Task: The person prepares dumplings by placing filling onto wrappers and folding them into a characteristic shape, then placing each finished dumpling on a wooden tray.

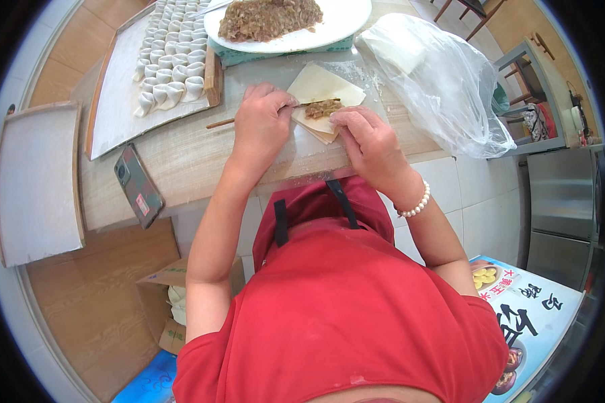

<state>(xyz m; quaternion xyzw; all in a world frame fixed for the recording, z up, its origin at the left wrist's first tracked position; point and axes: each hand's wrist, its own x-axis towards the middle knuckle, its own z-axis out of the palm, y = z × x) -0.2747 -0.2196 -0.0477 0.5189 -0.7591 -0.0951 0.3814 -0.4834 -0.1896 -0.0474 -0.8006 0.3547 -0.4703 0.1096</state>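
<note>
My left hand (264,113) grips a thin filling spatula, its wooden handle (220,123) sticking out to the left. The narrow blade (316,103) lies along the far side of a lump of meat filling (321,109). That lump rests on the top sheet of a small stack of wonton wrappers (308,126). At the stack's right side, my right hand (365,133) pinches the wrapper's edge with thumb and fingers, close to the filling. More pale square wrappers (327,83) lie fanned out just behind. My fingers partly hide the spatula and the near wrapper.
A wood-rimmed tray (116,106) at the left holds rows of folded wontons (174,70). Behind my hands, a white plate of filling (267,48) stands on a green box (287,54). A plastic bag (433,90) lies right; a phone (138,186) overhangs the front edge. Another tray (40,181) stands far left.
</note>
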